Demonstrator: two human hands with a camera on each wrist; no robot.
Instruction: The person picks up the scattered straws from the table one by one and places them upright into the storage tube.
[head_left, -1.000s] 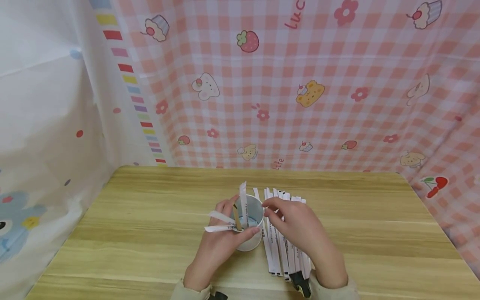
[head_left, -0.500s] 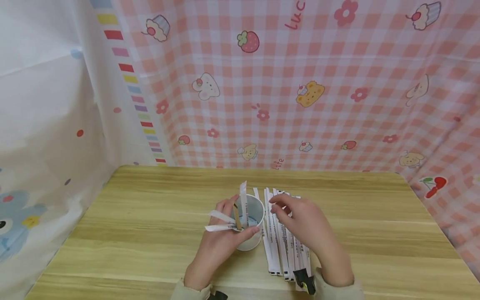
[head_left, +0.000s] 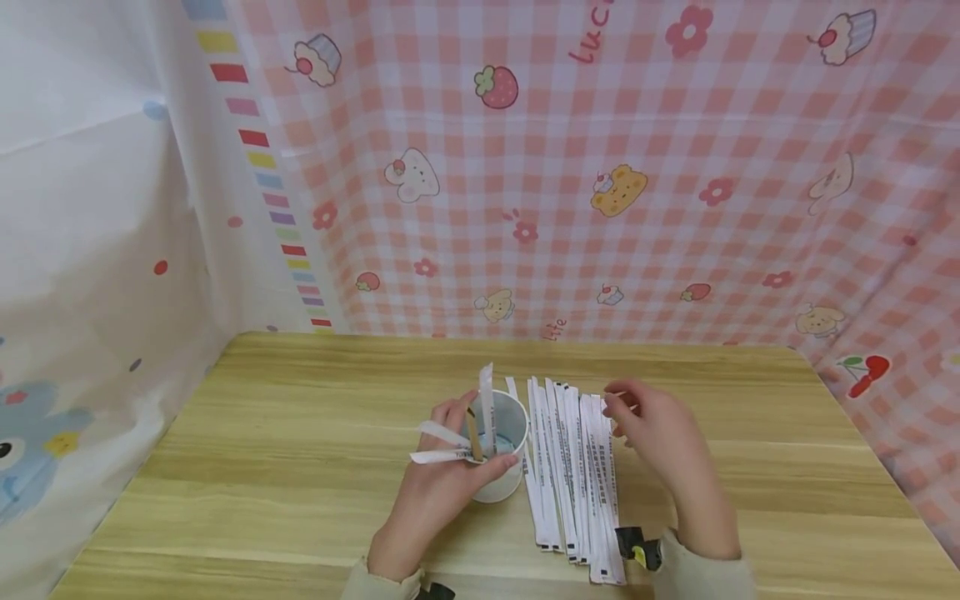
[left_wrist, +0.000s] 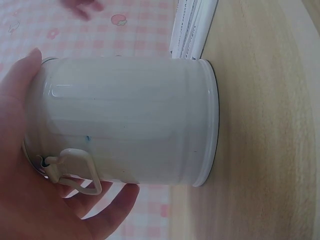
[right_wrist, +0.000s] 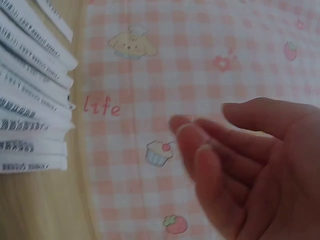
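My left hand (head_left: 438,496) grips a white metal pail-like cup (left_wrist: 130,110) by its upper part, thumb on the near rim. A small side handle (left_wrist: 87,167) shows in the left wrist view. The cup stands on the table. Out of its mouth rise a white paper-wrapped stick (head_left: 487,400) and a brown strip (head_left: 473,433); two white wrapped ends (head_left: 438,457) lean over the left rim. Right of the cup lies a row of slim white printed wrappers (head_left: 572,475). My right hand (head_left: 663,437) hovers at the row's far right end, fingers loosely bent, holding nothing.
The wood-grain table (head_left: 300,467) runs back to a pink checked cloth (head_left: 555,208). White cloth (head_left: 97,233) hangs on the left. A wrist strap (head_left: 636,546) sits beside the wrappers' near right end.
My right hand has moved right, from beside the cup rim across the wrappers to their right edge, uncovering the row. My left hand and the cup have stayed put.
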